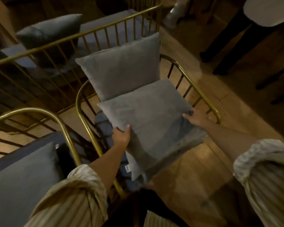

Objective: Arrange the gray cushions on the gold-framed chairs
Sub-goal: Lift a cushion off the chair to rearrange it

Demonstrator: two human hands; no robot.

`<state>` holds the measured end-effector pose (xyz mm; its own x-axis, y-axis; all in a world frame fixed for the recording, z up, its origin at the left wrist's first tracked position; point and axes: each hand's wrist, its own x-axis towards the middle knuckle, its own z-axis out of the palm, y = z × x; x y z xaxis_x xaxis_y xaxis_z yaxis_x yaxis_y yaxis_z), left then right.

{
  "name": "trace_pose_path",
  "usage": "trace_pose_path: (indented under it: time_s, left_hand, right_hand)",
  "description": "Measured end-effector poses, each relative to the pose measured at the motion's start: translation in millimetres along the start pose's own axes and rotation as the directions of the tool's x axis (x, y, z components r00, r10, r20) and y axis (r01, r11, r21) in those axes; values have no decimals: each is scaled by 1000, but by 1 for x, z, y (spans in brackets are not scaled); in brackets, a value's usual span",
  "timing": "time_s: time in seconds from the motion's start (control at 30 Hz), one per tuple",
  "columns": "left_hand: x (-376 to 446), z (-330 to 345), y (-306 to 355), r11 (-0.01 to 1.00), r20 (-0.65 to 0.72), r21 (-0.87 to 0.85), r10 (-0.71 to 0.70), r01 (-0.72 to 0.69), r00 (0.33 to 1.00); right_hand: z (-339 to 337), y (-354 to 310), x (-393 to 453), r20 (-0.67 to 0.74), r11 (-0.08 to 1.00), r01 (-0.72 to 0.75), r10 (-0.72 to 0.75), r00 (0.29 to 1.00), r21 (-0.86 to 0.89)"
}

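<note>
1. On the seat of the middle gold-framed chair (79, 102): front gray cushion (147, 122), lying nearly flat and turned at an angle, its near corner overhanging the seat's front edge. A small white tag shows at its lower left edge.
2. Left hand (121, 135): at the front cushion's left edge, thumb on top and fingers tucked beneath, closed on the fabric. The cushion extends right and away from this hand.
3. Right hand (196, 117): at the front cushion's right corner, just inside the chair's right rail, fingertips pressed on the fabric. Whether it grips or only rests there cannot be told.
4. Back gray cushion (121, 66): upright, leaning against the same chair's backrest; its lower edge is covered by the front cushion's far edge.
5. Dark blue seat pad (103, 126): under the front cushion, visible at the left and near sides.
6. Striped sleeves (75, 199): pushed up on both forearms.
7. Near-left chair (56, 117): gold frame, holding a bluish cushion (23, 177) at the lower left.
8. Gold-railed sofa (59, 41): behind, upper left, with a dark cushion (51, 30) on it.
9. Wooden floor (195, 169): beneath the chairs; dark legs of other furniture stand at the upper right.
</note>
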<state>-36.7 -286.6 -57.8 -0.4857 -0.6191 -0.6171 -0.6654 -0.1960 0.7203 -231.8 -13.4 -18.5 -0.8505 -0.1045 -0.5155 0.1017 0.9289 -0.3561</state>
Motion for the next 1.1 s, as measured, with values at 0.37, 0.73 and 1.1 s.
trace_pose_path:
  time_s: [0.37, 0.73, 1.1]
  left_hand:
    - [34, -6, 11, 900, 114, -313, -282, 304, 953]
    - [10, -104, 32, 891, 50, -429, -139, 147, 989]
    - [-59, -300, -22, 800, -316, -595, -135, -85, 939]
  right_hand:
    - [-9, -2, 51, 130, 878, -180, 135, 982, 444]
    - [14, -44, 21, 263, 809, -173, 24, 965, 562]
    - [88, -249, -74, 371, 624, -11, -450, 812, 781]
